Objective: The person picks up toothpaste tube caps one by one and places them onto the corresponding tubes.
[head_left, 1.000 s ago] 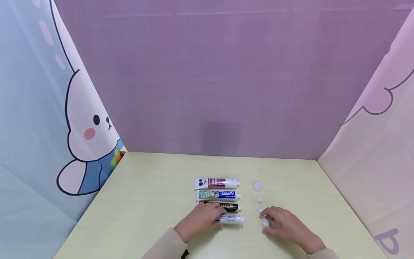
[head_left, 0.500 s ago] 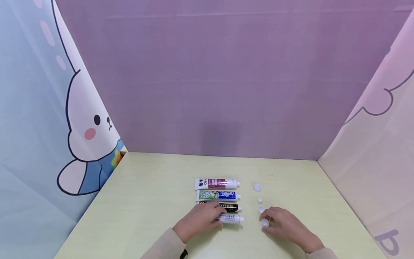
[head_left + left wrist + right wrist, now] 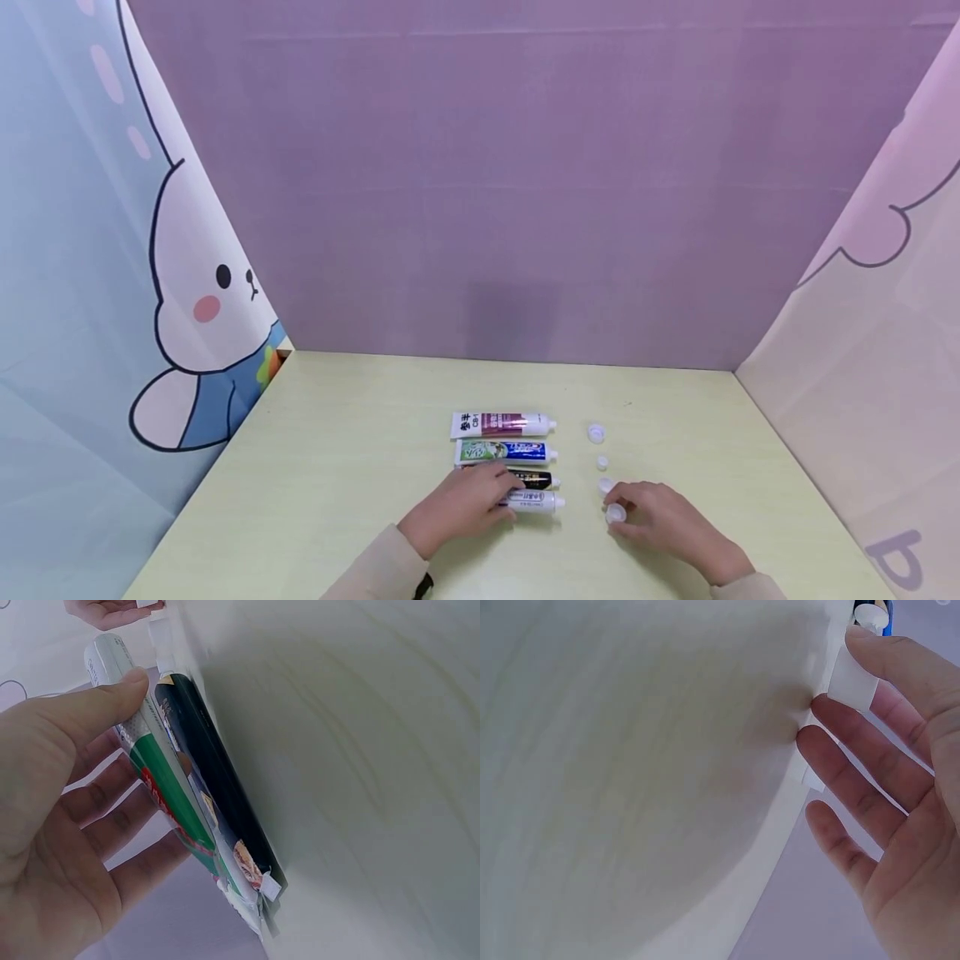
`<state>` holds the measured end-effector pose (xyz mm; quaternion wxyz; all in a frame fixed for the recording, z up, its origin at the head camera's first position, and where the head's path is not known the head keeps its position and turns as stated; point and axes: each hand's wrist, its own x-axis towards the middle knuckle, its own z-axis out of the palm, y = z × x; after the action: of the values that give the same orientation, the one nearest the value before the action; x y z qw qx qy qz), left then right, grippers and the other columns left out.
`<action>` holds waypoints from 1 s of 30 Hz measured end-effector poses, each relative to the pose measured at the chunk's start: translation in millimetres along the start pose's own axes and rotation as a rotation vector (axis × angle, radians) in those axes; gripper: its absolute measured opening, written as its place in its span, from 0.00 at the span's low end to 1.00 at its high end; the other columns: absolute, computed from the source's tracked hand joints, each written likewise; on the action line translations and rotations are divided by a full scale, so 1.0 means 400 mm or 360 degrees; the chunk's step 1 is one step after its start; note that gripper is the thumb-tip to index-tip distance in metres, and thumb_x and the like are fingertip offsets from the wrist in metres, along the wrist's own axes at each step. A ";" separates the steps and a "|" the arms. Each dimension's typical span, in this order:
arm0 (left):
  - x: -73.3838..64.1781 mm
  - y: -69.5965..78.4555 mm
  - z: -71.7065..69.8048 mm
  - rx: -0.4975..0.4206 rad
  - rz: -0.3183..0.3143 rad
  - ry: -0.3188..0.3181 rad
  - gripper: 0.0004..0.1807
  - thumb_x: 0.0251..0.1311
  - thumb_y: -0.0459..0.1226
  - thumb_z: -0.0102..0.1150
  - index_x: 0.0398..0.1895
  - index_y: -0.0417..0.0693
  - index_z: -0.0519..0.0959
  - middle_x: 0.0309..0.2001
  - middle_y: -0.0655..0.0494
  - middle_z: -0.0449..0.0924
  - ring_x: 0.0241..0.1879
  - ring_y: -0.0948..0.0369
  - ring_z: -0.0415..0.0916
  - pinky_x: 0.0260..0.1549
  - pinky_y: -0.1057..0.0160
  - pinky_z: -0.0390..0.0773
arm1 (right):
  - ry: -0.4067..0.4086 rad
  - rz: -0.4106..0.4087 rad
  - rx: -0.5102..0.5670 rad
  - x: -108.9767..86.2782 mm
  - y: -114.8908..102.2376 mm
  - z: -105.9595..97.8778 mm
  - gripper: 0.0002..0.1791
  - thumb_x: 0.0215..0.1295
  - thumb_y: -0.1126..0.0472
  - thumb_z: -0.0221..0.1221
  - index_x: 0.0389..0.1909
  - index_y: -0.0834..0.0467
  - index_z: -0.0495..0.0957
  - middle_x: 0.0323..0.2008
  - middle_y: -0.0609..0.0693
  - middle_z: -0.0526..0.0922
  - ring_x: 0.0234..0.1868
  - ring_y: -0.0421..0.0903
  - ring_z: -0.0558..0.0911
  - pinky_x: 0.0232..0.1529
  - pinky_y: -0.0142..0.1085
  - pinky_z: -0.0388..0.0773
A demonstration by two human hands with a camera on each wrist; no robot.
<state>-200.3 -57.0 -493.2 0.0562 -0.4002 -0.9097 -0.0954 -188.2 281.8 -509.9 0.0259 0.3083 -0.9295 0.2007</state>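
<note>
One white tube (image 3: 532,502) is held in the left hand (image 3: 465,510), between the thumb and loosely bent fingers. Its lettering is too small to read; the left wrist view shows a green band with red on it. It lies lengthwise left to right, nozzle towards the right hand (image 3: 667,525), which pinches the nearest cap (image 3: 616,513) between thumb and forefinger, its other fingers apart and slightly bent. Just beyond the held tube, partly covered by the left hand, is a black tube (image 3: 538,480) with gold print, not legible. Next come a green-and-blue tube (image 3: 506,452) and a purple-and-white tube (image 3: 504,425), marked 参半 and apparently "CB-1". All run parallel, nozzles right. Beyond the pinched cap, a second cap (image 3: 606,486), a small cap (image 3: 602,462) and the farthest cap (image 3: 596,433) line the tabletop (image 3: 337,433).
</note>
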 end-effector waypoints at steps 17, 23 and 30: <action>-0.007 -0.001 -0.011 0.0051 0.0004 0.0023 0.21 0.62 0.50 0.67 0.56 0.54 0.81 0.49 0.61 0.79 0.47 0.65 0.78 0.43 0.66 0.81 | -0.0026 0.0111 0.0273 0.004 -0.015 -0.005 0.14 0.58 0.58 0.72 0.42 0.47 0.78 0.37 0.33 0.80 0.39 0.34 0.79 0.38 0.34 0.81; -0.007 0.000 -0.015 0.0030 0.0004 0.0015 0.21 0.62 0.49 0.67 0.56 0.53 0.81 0.49 0.60 0.79 0.46 0.65 0.78 0.44 0.66 0.81 | -0.0007 0.0048 0.0386 0.011 -0.027 -0.008 0.13 0.60 0.59 0.71 0.44 0.51 0.80 0.41 0.36 0.82 0.40 0.35 0.79 0.40 0.34 0.81; -0.009 -0.003 -0.015 0.0030 0.0031 0.0021 0.21 0.62 0.49 0.67 0.56 0.52 0.81 0.49 0.60 0.80 0.47 0.65 0.78 0.45 0.67 0.80 | 0.0089 -0.0036 0.0401 0.017 -0.044 0.002 0.13 0.62 0.60 0.69 0.46 0.55 0.82 0.42 0.38 0.83 0.39 0.34 0.79 0.41 0.36 0.82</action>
<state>-198.7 -61.6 -488.1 0.0669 -0.4079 -0.9062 -0.0890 -183.4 264.7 -503.1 0.0152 0.3139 -0.8923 0.3241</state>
